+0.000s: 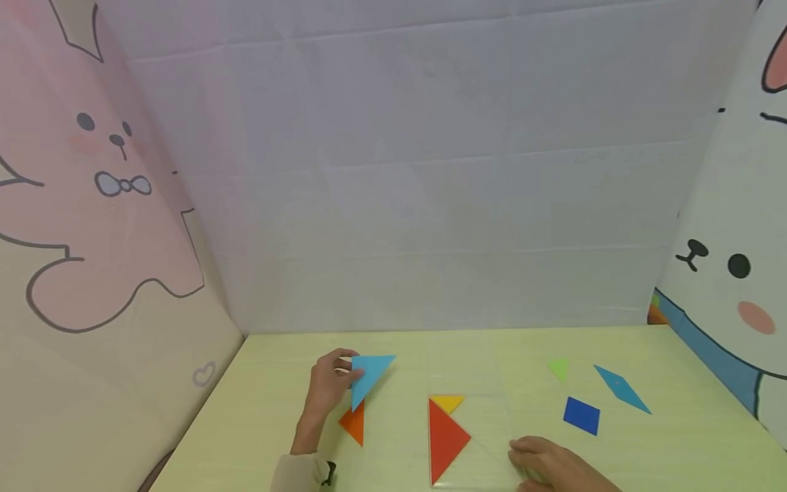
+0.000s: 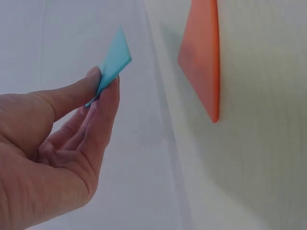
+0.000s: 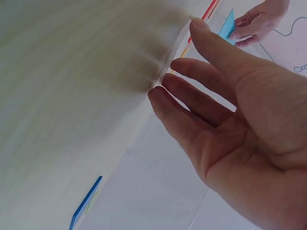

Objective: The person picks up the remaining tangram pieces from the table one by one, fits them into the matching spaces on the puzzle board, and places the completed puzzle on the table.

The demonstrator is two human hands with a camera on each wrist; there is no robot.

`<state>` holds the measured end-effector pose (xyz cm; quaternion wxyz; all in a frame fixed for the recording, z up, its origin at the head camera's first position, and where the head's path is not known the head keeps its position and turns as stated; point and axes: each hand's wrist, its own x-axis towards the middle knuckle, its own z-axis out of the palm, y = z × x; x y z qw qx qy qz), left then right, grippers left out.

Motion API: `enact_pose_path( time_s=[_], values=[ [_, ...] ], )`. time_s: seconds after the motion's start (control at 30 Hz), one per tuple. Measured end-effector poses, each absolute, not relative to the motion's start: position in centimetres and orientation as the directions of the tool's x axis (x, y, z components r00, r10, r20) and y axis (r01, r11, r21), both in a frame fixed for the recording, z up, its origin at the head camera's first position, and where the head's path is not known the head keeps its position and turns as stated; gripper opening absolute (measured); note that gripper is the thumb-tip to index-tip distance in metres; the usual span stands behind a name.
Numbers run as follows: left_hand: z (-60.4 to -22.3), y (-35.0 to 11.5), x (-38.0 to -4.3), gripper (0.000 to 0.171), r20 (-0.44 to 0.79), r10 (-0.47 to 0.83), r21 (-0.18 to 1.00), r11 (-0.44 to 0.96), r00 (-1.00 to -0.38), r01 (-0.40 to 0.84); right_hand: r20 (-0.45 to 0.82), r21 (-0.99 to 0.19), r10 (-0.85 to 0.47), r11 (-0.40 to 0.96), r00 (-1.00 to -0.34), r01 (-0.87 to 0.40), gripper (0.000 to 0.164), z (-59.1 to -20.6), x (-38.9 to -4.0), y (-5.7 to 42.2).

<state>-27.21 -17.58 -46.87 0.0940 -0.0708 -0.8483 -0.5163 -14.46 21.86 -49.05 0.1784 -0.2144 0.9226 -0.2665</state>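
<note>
My left hand [image 1: 328, 383] pinches a light blue triangle tile [image 1: 371, 376] between thumb and fingers, raised above the table. In the left wrist view the same tile is seen nearly edge-on. Below it on the table lies an orange triangle tile [image 1: 353, 425]. My right hand [image 1: 556, 465] is low at the front, its fingers loosely bent with nothing between them, fingertips right at the right edge of a clear tray [image 1: 486, 471]. In that tray lie a large red triangle tile [image 1: 445, 441] and a small yellow triangle tile [image 1: 447, 403], side by side.
Right of the tray lie a dark blue square tile [image 1: 581, 415], a blue parallelogram tile [image 1: 622, 389] and a small light green triangle tile [image 1: 559, 368]. The pale yellow table [image 1: 277, 369] ends at a white cloth backdrop [image 1: 430, 205], with printed cloths on both sides.
</note>
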Motion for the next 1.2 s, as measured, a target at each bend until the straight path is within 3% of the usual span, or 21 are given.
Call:
enact_pose_path(
  time_s=[0.47, 0.97, 1.2],
  values=[
    [-46.4, -15.5, -26.7, 0.027, 0.22, 0.206, 0.873, 0.395, -0.954, 0.286, -0.24, -0.63, -0.447, 0.747, -0.862, -0.212, 0.055, -48.6, -14.0, 21.6],
    [-46.3, -12.9, -26.1, 0.025, 0.248, 0.405, 0.817, 0.401, -0.88, 0.415, -0.251, -0.619, -0.461, 0.753, -0.851, -0.225, 0.058, -48.8, -14.2, 21.6],
    [-46.4, -11.8, -25.6, 0.023, 0.214, 0.458, 0.821, 0.394, -0.863, 0.414, -0.257, -0.618, -0.456, 0.755, -0.852, -0.218, 0.057, -48.7, -14.2, 21.6]
  ],
)
